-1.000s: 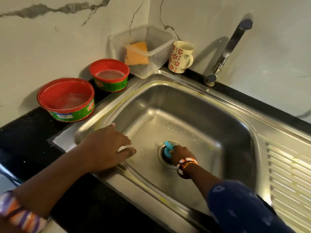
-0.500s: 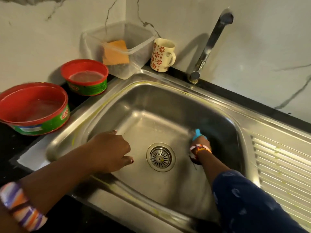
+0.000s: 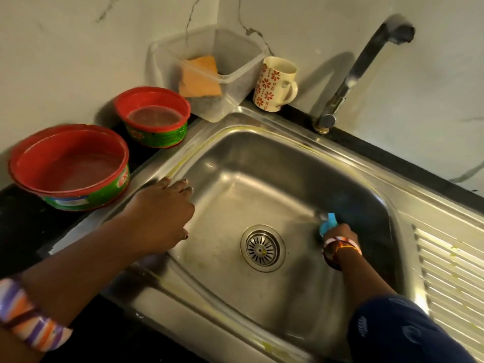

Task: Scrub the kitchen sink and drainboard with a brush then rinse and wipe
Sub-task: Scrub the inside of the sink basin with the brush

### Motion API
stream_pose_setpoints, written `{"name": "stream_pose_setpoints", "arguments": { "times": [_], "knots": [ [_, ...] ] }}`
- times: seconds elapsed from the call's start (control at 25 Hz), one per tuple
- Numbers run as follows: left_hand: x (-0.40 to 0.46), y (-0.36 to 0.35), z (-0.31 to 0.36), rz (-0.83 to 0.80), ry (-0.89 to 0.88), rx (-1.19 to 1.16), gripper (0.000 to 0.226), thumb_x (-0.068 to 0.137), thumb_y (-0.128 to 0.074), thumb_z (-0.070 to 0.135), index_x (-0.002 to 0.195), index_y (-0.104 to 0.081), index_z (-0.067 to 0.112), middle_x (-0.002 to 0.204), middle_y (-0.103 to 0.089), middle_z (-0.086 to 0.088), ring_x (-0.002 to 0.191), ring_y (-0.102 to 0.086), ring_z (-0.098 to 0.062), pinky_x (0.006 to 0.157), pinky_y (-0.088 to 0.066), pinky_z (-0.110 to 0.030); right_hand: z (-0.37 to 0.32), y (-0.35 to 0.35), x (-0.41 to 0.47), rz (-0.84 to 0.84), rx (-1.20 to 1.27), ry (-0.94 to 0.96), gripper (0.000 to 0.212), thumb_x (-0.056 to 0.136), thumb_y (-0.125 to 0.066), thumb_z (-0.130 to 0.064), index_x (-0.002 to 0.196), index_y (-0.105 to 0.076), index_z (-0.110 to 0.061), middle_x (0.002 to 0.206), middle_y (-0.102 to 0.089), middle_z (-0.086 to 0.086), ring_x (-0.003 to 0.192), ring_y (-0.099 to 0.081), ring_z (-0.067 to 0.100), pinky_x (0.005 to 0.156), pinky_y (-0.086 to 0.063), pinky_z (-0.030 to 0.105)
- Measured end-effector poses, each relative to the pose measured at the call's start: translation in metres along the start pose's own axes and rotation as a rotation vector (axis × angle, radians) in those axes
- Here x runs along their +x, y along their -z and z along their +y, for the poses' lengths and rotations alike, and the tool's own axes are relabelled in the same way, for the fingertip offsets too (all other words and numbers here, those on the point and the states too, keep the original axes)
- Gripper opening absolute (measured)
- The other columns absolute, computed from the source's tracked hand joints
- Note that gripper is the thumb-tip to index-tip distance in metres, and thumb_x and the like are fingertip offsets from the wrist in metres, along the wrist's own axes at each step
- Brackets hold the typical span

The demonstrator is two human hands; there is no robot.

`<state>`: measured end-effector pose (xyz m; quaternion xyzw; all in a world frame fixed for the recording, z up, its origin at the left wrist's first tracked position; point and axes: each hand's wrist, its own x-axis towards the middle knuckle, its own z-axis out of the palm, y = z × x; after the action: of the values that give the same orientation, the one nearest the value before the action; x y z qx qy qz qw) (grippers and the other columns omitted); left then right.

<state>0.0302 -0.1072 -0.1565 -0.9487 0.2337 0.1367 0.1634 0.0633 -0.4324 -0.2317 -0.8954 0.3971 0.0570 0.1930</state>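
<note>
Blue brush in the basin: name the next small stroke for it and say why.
Probably sweep the blue brush on along the basin's right wall. The right hand grips it there, just right of the drain, while the left hand rests on the sink rim. The ribbed drainboard shows yellowish specks, so it likely comes after.

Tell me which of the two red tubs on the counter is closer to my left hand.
The larger red tub, at the frame's left edge. It sits beside the left hand, while the smaller red tub stands farther back, next to the clear plastic container.
</note>
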Motion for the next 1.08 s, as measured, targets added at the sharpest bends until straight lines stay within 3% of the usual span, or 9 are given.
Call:
{"name": "stream_pose_setpoints", "arguments": {
  "times": [0.24,0.44,0.52,0.56,0.64,0.72,0.84,0.96,1.08],
  "knots": [
    [-0.009,-0.001,-0.011,0.055,0.029,-0.047,0.062,0.091,-0.045,0.051,0.143,-0.033,0.02,0.158,-0.004,-0.006,0.145,0.004,-0.021,0.117,0.003,-0.036,-0.138,-0.07,-0.031,-0.301,0.281,0.423,0.036,0.096,-0.047,-0.02,0.125,-0.054,0.002,0.127,-0.058,0.014,0.117,-0.054,0.028,0.089,-0.04,0.029],
    [-0.013,0.004,-0.012,0.072,0.065,-0.037,0.062,0.09,-0.046,0.051,0.141,-0.036,0.017,0.157,-0.012,-0.004,0.145,-0.002,-0.019,0.117,0.0,-0.036,-0.146,-0.093,-0.096,-0.425,-0.041,0.78,0.035,0.097,-0.042,-0.017,0.129,-0.052,-0.007,0.132,-0.054,0.016,0.12,-0.051,0.03,0.092,-0.036,0.027],
    [-0.012,0.011,-0.011,0.024,0.045,0.019,0.06,0.09,-0.046,0.051,0.139,-0.04,0.016,0.155,-0.019,-0.005,0.145,-0.008,-0.02,0.117,-0.003,-0.037,-0.117,-0.084,-0.124,-0.618,-0.134,0.905,0.035,0.096,-0.043,-0.017,0.128,-0.054,-0.006,0.109,-0.062,0.019,0.089,-0.063,0.027,0.075,-0.046,0.027],
    [-0.01,0.014,-0.008,-0.002,0.042,0.039,0.058,0.09,-0.046,0.051,0.136,-0.043,0.016,0.153,-0.025,-0.006,0.143,-0.014,-0.021,0.117,-0.008,-0.037,-0.104,-0.08,-0.135,-0.761,-0.139,0.903,0.034,0.097,-0.044,-0.019,0.125,-0.056,-0.005,0.086,-0.06,0.015,0.063,-0.058,0.018,0.056,-0.045,0.021],
    [-0.003,0.022,0.001,-0.06,0.044,0.012,0.052,0.089,-0.049,0.051,0.13,-0.049,0.019,0.142,-0.04,-0.005,0.135,-0.033,-0.023,0.111,-0.027,-0.038,-0.074,-0.064,-0.141,-0.926,-0.23,0.907,0.031,0.096,-0.046,-0.022,0.119,-0.059,-0.005,0.062,-0.046,-0.002,0.048,-0.039,0.004,0.038,-0.032,0.008],
    [0.007,0.032,0.016,-0.171,0.058,-0.138,0.044,0.088,-0.052,0.05,0.12,-0.056,0.021,0.125,-0.054,0.0,0.118,-0.05,-0.021,0.097,-0.043,-0.034,-0.036,-0.035,-0.12,-0.939,-0.524,0.977,0.025,0.096,-0.048,-0.026,0.11,-0.064,-0.011,0.066,-0.048,-0.006,0.058,-0.045,0.007,0.05,-0.039,0.012],
    [0.022,0.04,0.043,-0.348,-0.057,-0.256,0.032,0.087,-0.056,0.046,0.071,-0.06,0.019,0.075,-0.058,0.006,0.081,-0.056,-0.013,0.075,-0.047,-0.024,0.025,0.01,-0.072,-0.847,-1.075,0.98,0.032,0.094,-0.049,-0.029,0.12,-0.059,-0.014,0.122,-0.06,0.005,0.113,-0.056,0.022,0.094,-0.048,0.029],
    [0.026,0.041,0.058,-0.529,-0.143,-0.355,0.032,0.087,-0.059,0.039,0.064,-0.06,0.016,0.058,-0.049,0.008,0.057,-0.046,-0.005,0.047,-0.038,-0.009,0.048,0.04,-0.041,-0.575,-1.081,0.872,0.036,0.09,-0.052,-0.032,0.122,-0.057,-0.016,0.131,-0.056,0.004,0.121,-0.054,0.019,0.098,-0.047,0.03],
    [0.017,0.033,0.061,-0.56,-0.155,-0.376,0.029,0.083,-0.062,0.043,0.067,-0.061,0.019,0.061,-0.051,0.007,0.068,-0.05,-0.009,0.053,-0.038,-0.018,0.03,0.041,-0.014,-0.229,-0.905,0.793,0.04,0.088,-0.05,-0.04,0.119,-0.059,-0.017,0.125,-0.06,0.005,0.117,-0.057,0.023,0.093,-0.048,0.031]
  ]
}}
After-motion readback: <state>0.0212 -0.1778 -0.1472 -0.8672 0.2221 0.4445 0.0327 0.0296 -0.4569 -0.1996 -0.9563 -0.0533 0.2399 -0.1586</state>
